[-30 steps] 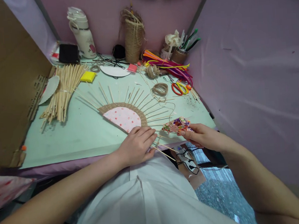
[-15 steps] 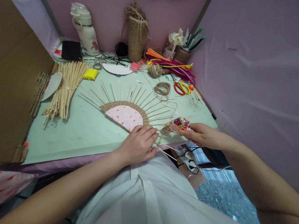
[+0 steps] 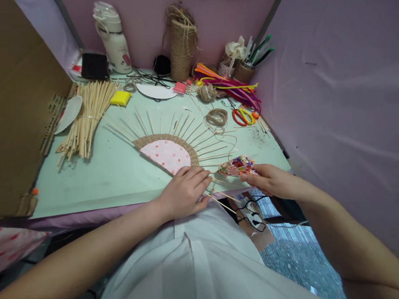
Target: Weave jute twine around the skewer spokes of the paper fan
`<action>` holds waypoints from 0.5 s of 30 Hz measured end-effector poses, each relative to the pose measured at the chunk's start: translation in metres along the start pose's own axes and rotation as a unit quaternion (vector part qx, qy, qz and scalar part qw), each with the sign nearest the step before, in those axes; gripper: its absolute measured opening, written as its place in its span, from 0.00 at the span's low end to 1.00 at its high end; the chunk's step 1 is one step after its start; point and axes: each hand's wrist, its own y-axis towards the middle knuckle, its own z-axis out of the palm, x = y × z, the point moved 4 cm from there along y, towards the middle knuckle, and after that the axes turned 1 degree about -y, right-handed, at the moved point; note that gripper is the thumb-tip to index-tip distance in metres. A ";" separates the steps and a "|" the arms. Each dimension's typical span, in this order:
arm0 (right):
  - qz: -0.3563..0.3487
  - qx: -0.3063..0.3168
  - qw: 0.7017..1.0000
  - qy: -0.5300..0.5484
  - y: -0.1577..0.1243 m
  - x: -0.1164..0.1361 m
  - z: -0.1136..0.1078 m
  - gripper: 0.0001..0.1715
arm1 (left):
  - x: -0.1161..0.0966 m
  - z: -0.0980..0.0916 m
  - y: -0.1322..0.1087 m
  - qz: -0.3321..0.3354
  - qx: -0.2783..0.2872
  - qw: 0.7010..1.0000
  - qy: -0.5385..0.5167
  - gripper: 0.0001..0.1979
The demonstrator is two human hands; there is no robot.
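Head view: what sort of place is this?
Probably a craft workspace: a stick bundle, a twine roll and scissors sit on one table. Whether it is at home or in a studio, I cannot tell.

Mauve back wall (image 3: 143, 28), lilac wall (image 3: 348, 90) on R, pale-grn tabletop (image 3: 97, 181), bluish flr (image 3: 290, 267) w/ specks

I count one fan (image 3: 167, 156) at left hand (image 3: 188, 191), one floral piece (image 3: 236, 166) in right hand (image 3: 267, 178), one bottle (image 3: 115, 45) beyond both.
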 end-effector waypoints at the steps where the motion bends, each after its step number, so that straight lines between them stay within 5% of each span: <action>1: 0.000 -0.001 1.000 -0.001 0.000 0.000 0.000 0.28 | 0.000 0.000 0.000 -0.001 0.002 1.000 -0.001 0.19; 15: 0.019 0.015 0.999 -0.028 0.000 -0.002 0.001 0.31 | 0.000 0.001 -0.001 -0.003 0.009 1.000 0.003 0.19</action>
